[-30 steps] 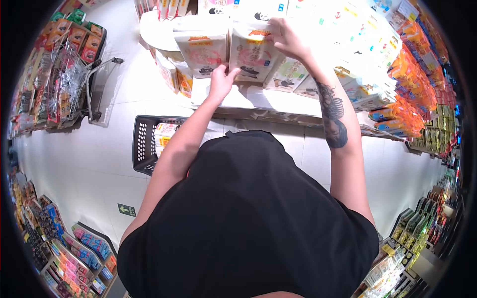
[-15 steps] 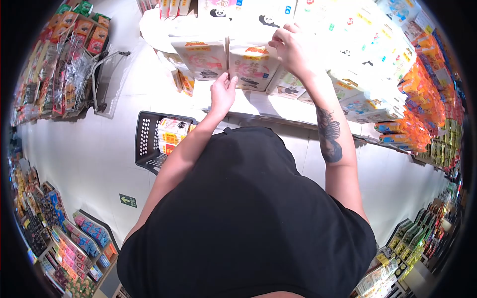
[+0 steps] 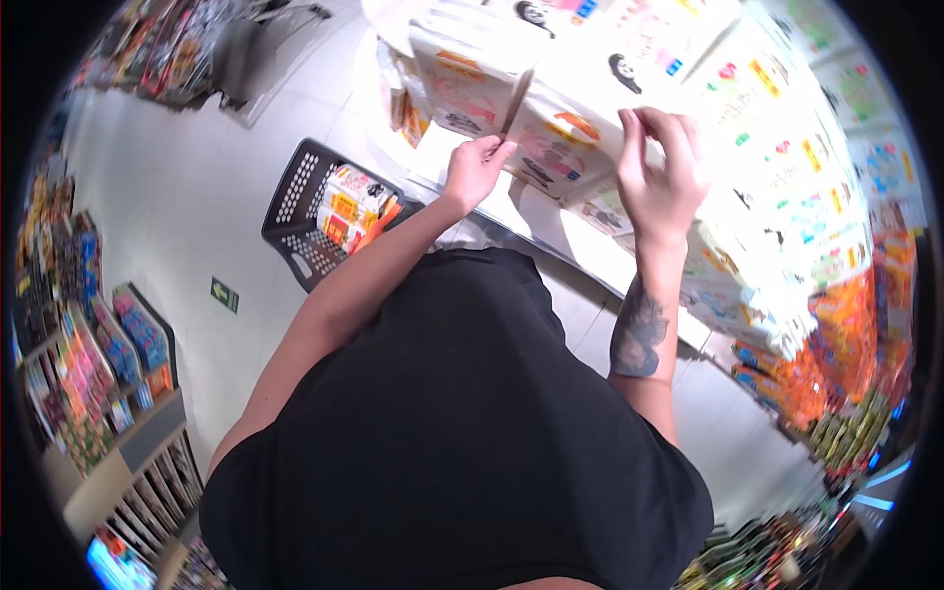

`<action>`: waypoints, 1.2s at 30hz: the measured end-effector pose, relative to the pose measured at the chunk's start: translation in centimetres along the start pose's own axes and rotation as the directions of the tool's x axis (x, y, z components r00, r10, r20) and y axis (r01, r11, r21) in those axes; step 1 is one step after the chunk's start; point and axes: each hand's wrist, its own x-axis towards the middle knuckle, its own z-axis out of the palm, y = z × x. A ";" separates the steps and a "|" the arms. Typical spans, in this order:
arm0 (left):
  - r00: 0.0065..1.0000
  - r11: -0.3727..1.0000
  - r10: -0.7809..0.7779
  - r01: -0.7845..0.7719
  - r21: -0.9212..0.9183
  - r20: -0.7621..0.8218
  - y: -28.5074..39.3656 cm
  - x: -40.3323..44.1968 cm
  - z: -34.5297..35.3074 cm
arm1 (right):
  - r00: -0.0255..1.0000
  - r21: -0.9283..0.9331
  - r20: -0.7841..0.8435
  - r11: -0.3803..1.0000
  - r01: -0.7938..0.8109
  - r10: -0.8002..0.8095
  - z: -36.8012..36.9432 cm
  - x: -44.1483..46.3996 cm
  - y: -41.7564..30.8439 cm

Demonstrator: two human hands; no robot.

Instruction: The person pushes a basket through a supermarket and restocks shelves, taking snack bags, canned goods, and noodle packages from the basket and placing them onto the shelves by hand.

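Note:
My left hand (image 3: 480,173) is at the lower corner of a white panda-print pack (image 3: 559,147), its thumb and fingers closed against the edge by the gap. A second panda-print pack (image 3: 462,93) stands just left of that gap. Above the first pack's right end, my right hand (image 3: 667,177) is raised with bent fingers, thumb and fingertips brought together. Whether those tips pinch any wrapping cannot be made out against the bright packs. More white packs (image 3: 767,157) are stacked behind and to the right, on a low white display shelf (image 3: 536,218).
On the floor to my left stands a dark perforated shopping basket (image 3: 295,197) with a white-and-yellow pack (image 3: 349,206) inside. A green arrow sign (image 3: 224,295) marks the floor. Orange bags (image 3: 836,334) stand at the right; stocked shelves (image 3: 138,334) line the left.
The view has turned, so the basket sits higher and the orange bags lower. My right hand has come nearer the camera and turned. My left hand stays at the gap, its fingers now closer together.

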 end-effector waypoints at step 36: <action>0.458 0.450 -0.888 0.885 0.122 -0.043 -53.4 -6.3 -18.4 | 0.252 0.515 0.857 0.745 -0.424 -0.449 29.2 -21.2 -19.0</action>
